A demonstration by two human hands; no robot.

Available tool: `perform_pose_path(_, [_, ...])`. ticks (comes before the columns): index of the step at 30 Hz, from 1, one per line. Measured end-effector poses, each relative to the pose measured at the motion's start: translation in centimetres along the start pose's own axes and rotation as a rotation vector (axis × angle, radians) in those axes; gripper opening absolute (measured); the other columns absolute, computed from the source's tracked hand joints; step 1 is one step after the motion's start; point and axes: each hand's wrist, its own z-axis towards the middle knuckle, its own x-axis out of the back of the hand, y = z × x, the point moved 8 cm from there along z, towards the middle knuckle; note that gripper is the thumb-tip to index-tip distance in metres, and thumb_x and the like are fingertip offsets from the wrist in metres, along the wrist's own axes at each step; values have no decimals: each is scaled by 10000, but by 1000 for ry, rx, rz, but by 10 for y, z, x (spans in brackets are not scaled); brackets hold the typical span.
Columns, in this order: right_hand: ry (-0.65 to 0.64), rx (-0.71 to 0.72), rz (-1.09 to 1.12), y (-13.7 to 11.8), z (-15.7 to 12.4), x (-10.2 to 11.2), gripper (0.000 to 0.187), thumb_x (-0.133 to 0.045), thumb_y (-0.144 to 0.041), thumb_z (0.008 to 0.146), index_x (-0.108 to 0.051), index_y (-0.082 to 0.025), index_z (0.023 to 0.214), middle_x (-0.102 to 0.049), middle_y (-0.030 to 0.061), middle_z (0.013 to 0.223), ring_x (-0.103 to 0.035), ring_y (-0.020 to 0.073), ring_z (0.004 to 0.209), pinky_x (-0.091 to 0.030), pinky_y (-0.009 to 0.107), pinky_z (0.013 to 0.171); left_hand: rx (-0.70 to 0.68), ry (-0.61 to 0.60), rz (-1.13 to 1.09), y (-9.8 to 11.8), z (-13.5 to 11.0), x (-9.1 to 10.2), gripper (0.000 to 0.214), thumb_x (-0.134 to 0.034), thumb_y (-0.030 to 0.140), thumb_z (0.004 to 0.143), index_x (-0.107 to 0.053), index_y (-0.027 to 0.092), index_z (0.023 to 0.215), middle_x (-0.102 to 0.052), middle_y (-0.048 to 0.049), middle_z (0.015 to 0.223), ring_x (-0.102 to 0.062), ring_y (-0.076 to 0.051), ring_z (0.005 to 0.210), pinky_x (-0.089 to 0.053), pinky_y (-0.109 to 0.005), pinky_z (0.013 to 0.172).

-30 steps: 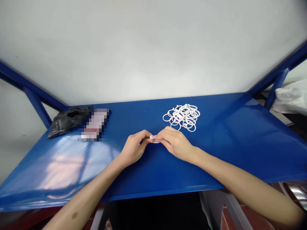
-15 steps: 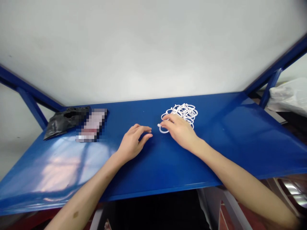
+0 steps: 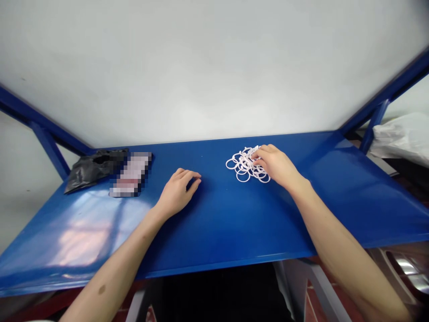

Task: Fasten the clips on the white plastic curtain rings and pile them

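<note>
A loose pile of thin white rings (image 3: 243,172), each with a small knob like curtain rings, lies on the blue table (image 3: 214,232) right of centre. My right hand (image 3: 276,165) reaches over the right side of the pile. Its thumb and fingers are apart at the rings, and its fingers cover some of them. I see no ring lifted. Left of the pile, my left hand (image 3: 177,190) is just above or on the tabletop, its fingers loosely curved. A gap shows between its thumb and fingertips, with nothing in it.
At the table's left back lies a black plastic bag (image 3: 85,172), beside a flat pixelated object (image 3: 132,174). A pale wall (image 3: 214,67) rises behind the table. Blue frame bars (image 3: 50,150) slope at both sides. A white plastic bag (image 3: 402,138) is beyond the right side.
My right hand has moved right and slightly back across the pile. A ring at the pile's near left has shifted in toward the others. My left hand has drawn slightly left.
</note>
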Motion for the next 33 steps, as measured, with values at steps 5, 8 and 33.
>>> perform_pose_path(5, [127,19,-86,-8,0,15,187,-522,-189,997,-708,-193,1016,-700,74,942,-570,231,864,-491,356,705,2,6,22,-1,1,0,199,-502,331,998,-646,207,1054,-723,-59,1053,-590,-245,1056,-527,-431,954])
perform_pose_path(8, [226,37,-92,-24,-2,27,211,-510,-249,1021,-708,-182,1049,-711,79,942,-582,228,858,-512,367,748,13,28,60,-5,0,-1,220,-515,339,990,-644,204,1105,-694,-84,1188,-567,-268,1173,-503,-469,1033])
perform_pose_path(33, [-276,356,250,-135,-36,-49,443,-598,-455,973,-641,-187,1324,-575,135,1453,-504,310,1379,-475,492,1111,55,-69,135,-21,-4,-12,367,-530,409,982,-601,170,1252,-540,-160,1449,-464,-333,1381,-420,-545,1147])
